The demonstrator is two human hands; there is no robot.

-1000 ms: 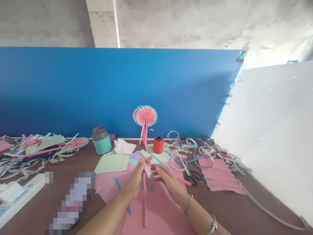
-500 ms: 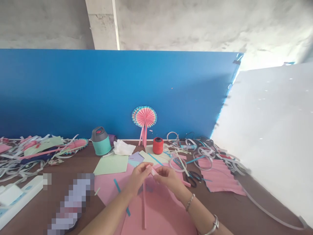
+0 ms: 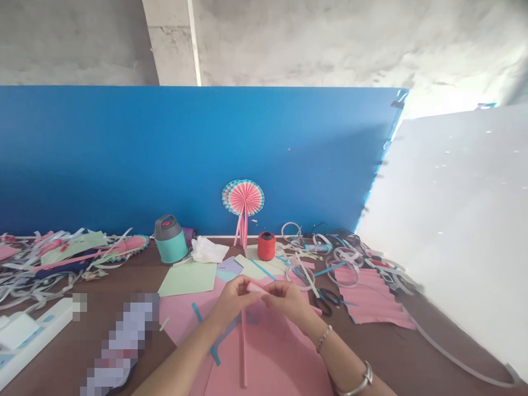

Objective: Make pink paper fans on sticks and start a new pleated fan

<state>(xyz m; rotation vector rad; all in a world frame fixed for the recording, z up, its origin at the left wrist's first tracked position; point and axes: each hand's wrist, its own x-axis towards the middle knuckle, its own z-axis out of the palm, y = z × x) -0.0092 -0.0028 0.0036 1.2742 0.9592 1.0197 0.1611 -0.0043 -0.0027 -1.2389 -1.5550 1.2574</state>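
Note:
Between the fingertips of both hands is a small folded strip of pink paper (image 3: 257, 288). My left hand (image 3: 236, 297) pinches its left end, and my right hand (image 3: 286, 298) grips the right end, thumb and fingers closed. Below them a narrow pink paper stick (image 3: 243, 352) lies lengthwise on the large pink paper sheet (image 3: 284, 357); whether it joins the held strip is hidden by the hands. A blue paper strip (image 3: 206, 334) rests beside my left forearm. Black-handled scissors (image 3: 328, 301) lie to the right of my right hand.
Against the blue partition (image 3: 185, 143) stands a pink pleated paper fan (image 3: 245, 198). Near it are a red thread spool (image 3: 267, 246) and a teal container (image 3: 171, 242). Paper scraps (image 3: 74, 253) pile at left; a pleated pink sheet (image 3: 373, 297) and coiled white strips (image 3: 346, 267) lie right.
The held pink strip has turned to lie more level between my fingertips, and my left fingers have shifted slightly around it. The things on the table stay where they were.

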